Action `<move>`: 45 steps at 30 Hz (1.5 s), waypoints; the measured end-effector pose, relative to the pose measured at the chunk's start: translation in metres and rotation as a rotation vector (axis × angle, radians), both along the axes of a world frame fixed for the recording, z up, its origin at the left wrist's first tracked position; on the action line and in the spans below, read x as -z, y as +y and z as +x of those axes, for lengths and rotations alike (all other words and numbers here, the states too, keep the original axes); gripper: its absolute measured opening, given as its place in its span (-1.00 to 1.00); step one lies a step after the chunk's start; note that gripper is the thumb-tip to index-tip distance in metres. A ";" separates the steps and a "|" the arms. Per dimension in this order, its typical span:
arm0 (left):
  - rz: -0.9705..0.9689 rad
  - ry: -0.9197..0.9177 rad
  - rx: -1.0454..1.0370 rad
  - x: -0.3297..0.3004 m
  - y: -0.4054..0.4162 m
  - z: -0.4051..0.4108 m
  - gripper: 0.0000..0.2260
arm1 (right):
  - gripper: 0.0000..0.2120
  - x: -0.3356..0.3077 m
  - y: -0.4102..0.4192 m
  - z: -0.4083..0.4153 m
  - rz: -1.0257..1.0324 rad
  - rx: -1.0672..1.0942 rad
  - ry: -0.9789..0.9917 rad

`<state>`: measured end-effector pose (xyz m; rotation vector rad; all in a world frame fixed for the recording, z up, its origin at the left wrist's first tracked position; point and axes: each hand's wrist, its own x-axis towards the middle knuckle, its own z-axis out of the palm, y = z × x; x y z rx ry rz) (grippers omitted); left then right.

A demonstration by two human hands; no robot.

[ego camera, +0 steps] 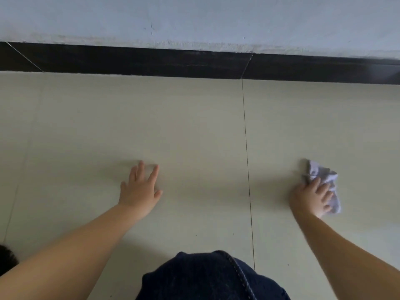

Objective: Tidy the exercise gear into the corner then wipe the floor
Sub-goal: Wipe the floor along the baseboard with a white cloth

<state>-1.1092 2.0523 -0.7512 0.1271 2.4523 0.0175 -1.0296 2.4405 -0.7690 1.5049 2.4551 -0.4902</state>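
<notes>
A crumpled pale lilac cloth [324,180] lies on the cream tiled floor [184,131] at the right. My right hand [311,197] presses down on it with fingers spread flat across the fabric. My left hand [140,189] rests flat on the bare tile left of centre, fingers straight and spread, holding nothing. No exercise gear shows in this view.
A black skirting strip [151,61] runs along the foot of a white wall [194,18] ahead. A dark tile joint [247,169] runs between my hands. My knee in dark denim [205,278] sits at the bottom centre. A dark object [6,260] peeks in at the lower left edge.
</notes>
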 end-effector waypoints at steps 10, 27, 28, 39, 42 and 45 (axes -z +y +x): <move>-0.008 -0.119 0.069 0.004 -0.008 -0.007 -0.31 | -0.52 0.010 -0.220 -0.082 -0.101 -1.522 0.218; -0.055 -0.034 0.064 -0.005 0.054 -0.008 -0.08 | -0.43 0.023 -0.142 -0.160 -0.052 -1.044 0.128; -0.035 -0.024 0.069 -0.005 0.064 -0.012 -0.06 | -0.48 0.021 -0.166 -0.167 -0.092 -1.203 0.112; -0.114 -0.136 -0.073 0.006 0.095 -0.035 0.06 | -0.49 0.013 0.000 -0.186 0.016 -1.011 -0.043; -0.123 -0.191 -0.081 0.002 0.096 -0.038 0.05 | -0.49 0.009 0.020 -0.170 -0.035 -0.993 -0.126; -0.111 -0.279 -0.083 -0.005 0.093 -0.048 -0.01 | -0.48 0.006 0.020 -0.178 -0.065 -1.000 -0.204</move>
